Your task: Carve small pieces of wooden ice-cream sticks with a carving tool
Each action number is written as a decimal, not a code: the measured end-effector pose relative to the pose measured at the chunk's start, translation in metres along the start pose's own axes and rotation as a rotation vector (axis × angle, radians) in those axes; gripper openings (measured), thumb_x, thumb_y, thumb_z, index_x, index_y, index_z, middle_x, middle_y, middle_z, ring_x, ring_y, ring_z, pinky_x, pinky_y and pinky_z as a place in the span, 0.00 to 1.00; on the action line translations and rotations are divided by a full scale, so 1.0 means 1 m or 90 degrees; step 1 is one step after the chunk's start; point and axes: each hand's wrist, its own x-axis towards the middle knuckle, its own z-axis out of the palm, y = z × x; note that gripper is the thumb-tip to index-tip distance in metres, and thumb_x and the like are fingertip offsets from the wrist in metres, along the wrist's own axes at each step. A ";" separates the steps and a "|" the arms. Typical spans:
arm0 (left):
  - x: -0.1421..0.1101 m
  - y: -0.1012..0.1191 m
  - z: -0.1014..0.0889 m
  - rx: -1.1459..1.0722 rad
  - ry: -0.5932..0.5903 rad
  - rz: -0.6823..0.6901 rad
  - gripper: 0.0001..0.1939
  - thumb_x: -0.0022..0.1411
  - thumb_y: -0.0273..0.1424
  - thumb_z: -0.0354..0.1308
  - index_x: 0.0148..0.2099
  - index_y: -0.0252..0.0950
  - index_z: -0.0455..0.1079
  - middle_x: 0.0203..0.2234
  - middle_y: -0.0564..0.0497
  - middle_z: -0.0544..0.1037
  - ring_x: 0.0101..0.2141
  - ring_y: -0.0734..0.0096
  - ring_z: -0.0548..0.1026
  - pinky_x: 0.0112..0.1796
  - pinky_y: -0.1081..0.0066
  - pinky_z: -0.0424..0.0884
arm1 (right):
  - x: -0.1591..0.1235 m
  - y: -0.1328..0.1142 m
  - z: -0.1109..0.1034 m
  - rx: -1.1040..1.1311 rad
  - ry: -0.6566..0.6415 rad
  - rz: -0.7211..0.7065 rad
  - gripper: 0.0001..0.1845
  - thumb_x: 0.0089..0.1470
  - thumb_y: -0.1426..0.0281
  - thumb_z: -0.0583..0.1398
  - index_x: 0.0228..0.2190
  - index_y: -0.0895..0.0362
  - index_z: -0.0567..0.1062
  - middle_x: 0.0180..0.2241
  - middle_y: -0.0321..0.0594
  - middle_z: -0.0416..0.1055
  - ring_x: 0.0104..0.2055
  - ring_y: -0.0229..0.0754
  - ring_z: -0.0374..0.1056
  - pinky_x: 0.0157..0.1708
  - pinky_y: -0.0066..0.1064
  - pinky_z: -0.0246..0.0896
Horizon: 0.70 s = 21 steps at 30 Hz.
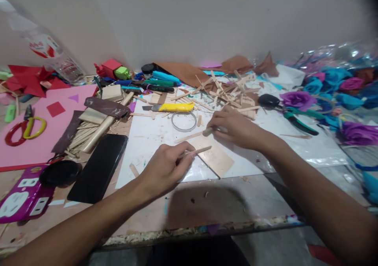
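Observation:
My left hand [167,167] is closed in a pinch on a thin wooden stick [201,150] that points right over a flat square wooden piece [217,159]. My right hand [233,126] is closed on the end of a second wooden stick [190,136], which lies on the white work sheet [147,140] just above the square piece. Both hands are near the middle of the table, a short gap apart.
A yellow utility knife [174,107] and a tape ring [184,121] lie behind the hands. A heap of cut sticks [227,91] sits beyond. A black phone [99,165], scissors [25,128], a power strip [22,197] are left; pliers [295,118] and paper flowers [333,89] right.

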 end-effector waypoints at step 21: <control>0.001 0.000 -0.003 0.182 -0.029 0.062 0.16 0.78 0.30 0.51 0.64 0.38 0.65 0.48 0.46 0.81 0.43 0.65 0.79 0.43 0.67 0.74 | -0.002 -0.032 -0.016 0.196 -0.133 0.057 0.07 0.64 0.67 0.59 0.34 0.56 0.67 0.27 0.34 0.65 0.29 0.37 0.58 0.31 0.30 0.44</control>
